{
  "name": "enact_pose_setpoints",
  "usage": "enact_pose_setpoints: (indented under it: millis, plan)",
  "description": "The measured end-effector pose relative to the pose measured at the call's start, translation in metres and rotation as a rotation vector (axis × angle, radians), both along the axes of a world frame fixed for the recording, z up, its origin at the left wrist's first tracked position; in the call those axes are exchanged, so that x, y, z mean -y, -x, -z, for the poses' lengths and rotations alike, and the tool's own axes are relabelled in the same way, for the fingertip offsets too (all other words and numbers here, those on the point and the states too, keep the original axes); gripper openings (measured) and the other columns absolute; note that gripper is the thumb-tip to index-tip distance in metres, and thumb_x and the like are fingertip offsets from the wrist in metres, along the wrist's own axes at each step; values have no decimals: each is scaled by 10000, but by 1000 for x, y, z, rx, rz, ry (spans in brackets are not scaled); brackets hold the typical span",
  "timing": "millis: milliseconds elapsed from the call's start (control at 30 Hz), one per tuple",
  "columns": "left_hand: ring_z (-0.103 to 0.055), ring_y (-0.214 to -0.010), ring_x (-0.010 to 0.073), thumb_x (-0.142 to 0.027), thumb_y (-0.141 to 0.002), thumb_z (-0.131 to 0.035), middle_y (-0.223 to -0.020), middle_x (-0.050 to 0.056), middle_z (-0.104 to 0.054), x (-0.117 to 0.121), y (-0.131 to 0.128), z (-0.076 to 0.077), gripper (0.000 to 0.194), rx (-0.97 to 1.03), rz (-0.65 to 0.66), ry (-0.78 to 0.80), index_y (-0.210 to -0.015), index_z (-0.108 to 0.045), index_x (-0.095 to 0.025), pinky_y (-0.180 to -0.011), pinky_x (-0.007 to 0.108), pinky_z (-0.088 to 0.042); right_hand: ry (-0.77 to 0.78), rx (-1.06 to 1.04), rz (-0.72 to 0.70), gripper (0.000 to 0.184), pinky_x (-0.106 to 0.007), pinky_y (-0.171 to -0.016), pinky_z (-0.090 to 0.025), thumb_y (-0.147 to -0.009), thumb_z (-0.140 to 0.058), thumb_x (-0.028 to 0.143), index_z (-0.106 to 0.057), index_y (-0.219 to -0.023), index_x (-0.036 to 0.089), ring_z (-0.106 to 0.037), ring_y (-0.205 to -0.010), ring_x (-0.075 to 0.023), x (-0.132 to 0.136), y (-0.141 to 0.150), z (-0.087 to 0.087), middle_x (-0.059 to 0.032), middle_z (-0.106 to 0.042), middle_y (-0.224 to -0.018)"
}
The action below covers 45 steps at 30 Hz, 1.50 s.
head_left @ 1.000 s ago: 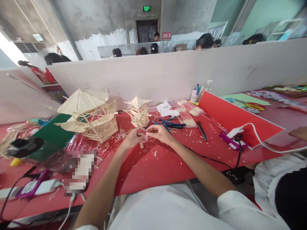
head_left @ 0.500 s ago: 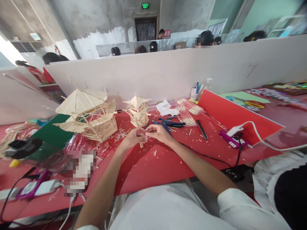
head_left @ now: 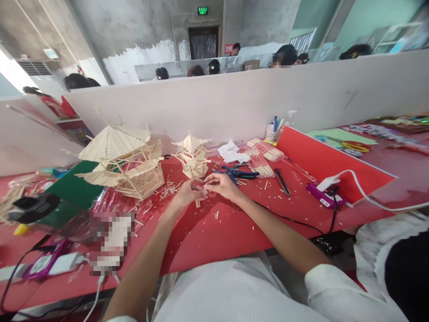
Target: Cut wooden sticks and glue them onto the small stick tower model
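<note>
My left hand [head_left: 189, 193] and my right hand [head_left: 221, 185] meet fingertip to fingertip over the red tabletop. Both are closed in a pinch; whatever sits between the fingers is too small to make out. Just beyond them stands a small pagoda model [head_left: 194, 154] built of thin wooden sticks. To the left is a larger stick pavilion model [head_left: 140, 172] with broad slatted roofs. Blue-handled pliers [head_left: 231, 175] lie close behind my right hand, partly covered by it. Short stick offcuts [head_left: 216, 215] are scattered around and below my hands.
Right of the pliers lie a black utility knife [head_left: 282, 182], bagged sticks [head_left: 259, 156] and crumpled tissue [head_left: 233, 152]. A purple power strip [head_left: 324, 195] trails cables at the right. At left are a dark-lidded bottle [head_left: 50, 214] and a phone [head_left: 112, 241]. A white partition [head_left: 214, 105] borders the back.
My fingers have shifted slightly against each other, while both hands stay in nearly the same spot. In the background, a person near the door has moved to the right.
</note>
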<state>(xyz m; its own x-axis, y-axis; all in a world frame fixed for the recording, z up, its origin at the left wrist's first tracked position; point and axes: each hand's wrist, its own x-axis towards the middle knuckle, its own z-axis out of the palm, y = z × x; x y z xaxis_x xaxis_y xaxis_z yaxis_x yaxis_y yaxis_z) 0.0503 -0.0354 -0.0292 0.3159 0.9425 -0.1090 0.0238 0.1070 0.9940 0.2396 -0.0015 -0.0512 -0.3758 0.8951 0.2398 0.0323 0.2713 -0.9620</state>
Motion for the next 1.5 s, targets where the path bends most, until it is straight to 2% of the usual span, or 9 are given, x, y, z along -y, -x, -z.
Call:
enact_pose_setpoints:
  millis: [167,333,633,900,1067,1167,1500]
  plan:
    - [-731,-715,173,-298,-580,-928,-742,-28,-692,-3,0,4,584,-24,-24,-32,-1015,-556,-179,-798,365,-619,9,18,7,285,-291,-706,-546,-705,-778,302,-683,-941,173,-722,-771,-195,0,0,0,-45,-758,-833]
    - [-716,-713,169,-306,-590,-910,-708,-37,-667,-6,2,6,542,-74,-34,-58,-983,-557,-182,-792,365,-613,-46,43,49,263,-307,-746,-553,-701,-765,255,-666,-934,183,-736,-815,-210,3,3,1,-46,-762,-840]
    - [-681,-641,148,-288,-577,-906,-665,-38,-646,-8,2,5,471,-110,-49,-85,-907,-590,-170,-711,316,-601,-69,60,107,258,-302,-685,-549,-712,-757,269,-639,-931,198,-719,-691,-194,9,7,-1,-37,-772,-814]
    - [-686,-615,147,-248,-600,-896,-667,-42,-644,-8,3,7,453,-117,-24,-100,-935,-600,-172,-672,303,-599,-38,37,62,236,-302,-665,-561,-742,-754,326,-642,-910,203,-714,-681,-192,8,5,-1,-31,-755,-793]
    - [-699,-630,158,-265,-600,-901,-677,-30,-654,-9,5,8,465,-107,8,-95,-940,-598,-169,-673,306,-602,-197,77,68,165,-312,-764,-551,-804,-706,354,-687,-857,199,-719,-803,-207,8,3,-4,-45,-750,-839]
    - [-702,-633,163,-272,-594,-906,-672,-31,-650,-9,6,8,470,-100,7,-89,-941,-607,-166,-686,318,-608,-269,116,70,160,-309,-763,-541,-847,-665,356,-704,-842,201,-710,-797,-205,12,4,-6,-51,-757,-856]
    - [-697,-685,156,-279,-590,-910,-741,-4,-671,-8,1,8,439,-108,-20,-122,-916,-642,-158,-692,301,-603,-244,72,70,146,-303,-757,-548,-813,-696,336,-699,-856,196,-710,-789,-199,10,4,-3,-45,-749,-842]
